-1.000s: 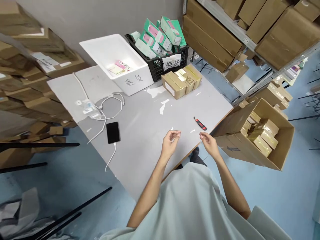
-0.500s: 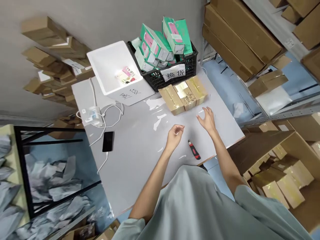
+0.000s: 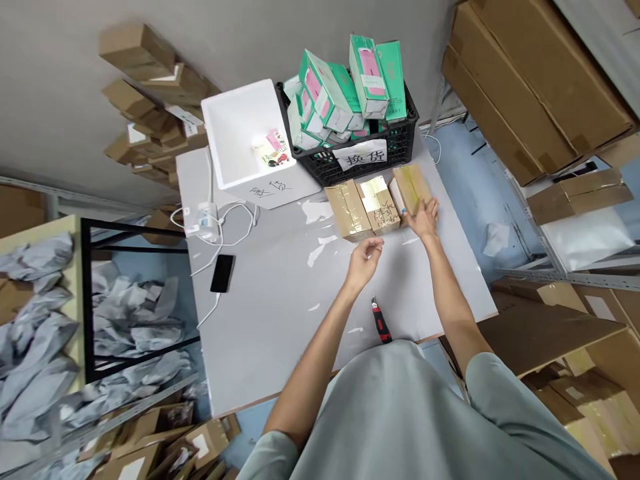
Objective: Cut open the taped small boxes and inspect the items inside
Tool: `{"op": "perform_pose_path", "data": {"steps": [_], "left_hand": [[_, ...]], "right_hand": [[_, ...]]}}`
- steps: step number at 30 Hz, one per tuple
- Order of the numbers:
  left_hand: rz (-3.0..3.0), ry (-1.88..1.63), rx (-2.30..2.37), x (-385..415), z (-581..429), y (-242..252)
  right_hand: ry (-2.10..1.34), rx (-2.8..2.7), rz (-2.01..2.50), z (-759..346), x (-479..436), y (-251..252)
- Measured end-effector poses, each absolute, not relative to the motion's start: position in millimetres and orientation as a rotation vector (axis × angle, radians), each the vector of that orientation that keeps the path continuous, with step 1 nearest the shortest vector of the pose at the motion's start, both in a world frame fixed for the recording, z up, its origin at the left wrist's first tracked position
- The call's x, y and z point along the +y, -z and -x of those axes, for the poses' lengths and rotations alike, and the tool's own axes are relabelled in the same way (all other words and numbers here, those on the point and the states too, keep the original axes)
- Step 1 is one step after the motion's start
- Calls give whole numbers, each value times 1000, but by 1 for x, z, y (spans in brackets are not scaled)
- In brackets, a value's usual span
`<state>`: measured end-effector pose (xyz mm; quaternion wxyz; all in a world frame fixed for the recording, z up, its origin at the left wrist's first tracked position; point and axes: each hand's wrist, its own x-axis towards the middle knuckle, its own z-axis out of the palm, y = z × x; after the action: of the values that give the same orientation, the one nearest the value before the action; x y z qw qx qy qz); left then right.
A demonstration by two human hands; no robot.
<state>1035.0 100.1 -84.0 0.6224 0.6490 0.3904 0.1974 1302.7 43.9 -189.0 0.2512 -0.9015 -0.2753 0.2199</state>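
My right hand reaches across the grey table and grips the near end of the rightmost gold-wrapped box, which is tilted away from its neighbours. Two more gold-wrapped boxes lie side by side just left of it. My left hand hovers over the table below those boxes, fingers loosely curled, holding nothing I can see. A red and black utility knife lies near the table's front edge, below my left hand.
A black crate of green and pink boxes and a white foam box stand at the back. A black phone with white cables lies at left. Cardboard cartons fill the shelves at right and the floor around.
My right hand has moved from near the knife up to the rightmost gold box and taken hold of it, pulling it askew. My left hand has drifted forward. The view has swung left.
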Motion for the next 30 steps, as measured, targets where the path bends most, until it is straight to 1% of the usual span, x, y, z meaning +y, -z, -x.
{"op": "perform_pose_path", "data": {"steps": [5, 8, 13, 16, 19, 21, 25, 30], "left_hand": [[-1472, -439, 891, 90, -1029, 86], [-1463, -433, 878, 84, -1018, 84], [-1469, -419, 821, 77, -974, 90], [-1428, -382, 842, 72, -927, 104], [-1366, -350, 900, 66, -868, 123], [-1327, -353, 982, 62, -825, 135], [-1270, -400, 1136, 59, -735, 155], [-1271, -380, 1137, 54, -644, 171]], "right_hand": [[-559, -443, 2358, -1340, 31, 181], [-509, -260, 2308, -1339, 9, 171], [-187, -245, 2389, -1267, -76, 153], [-134, -362, 2396, -1192, -137, 138], [-231, -541, 2388, -1103, -175, 123], [-331, -689, 2363, -1044, -182, 117], [-571, -1065, 2240, -949, -164, 117], [-761, -1617, 2048, -897, -126, 128]]}}
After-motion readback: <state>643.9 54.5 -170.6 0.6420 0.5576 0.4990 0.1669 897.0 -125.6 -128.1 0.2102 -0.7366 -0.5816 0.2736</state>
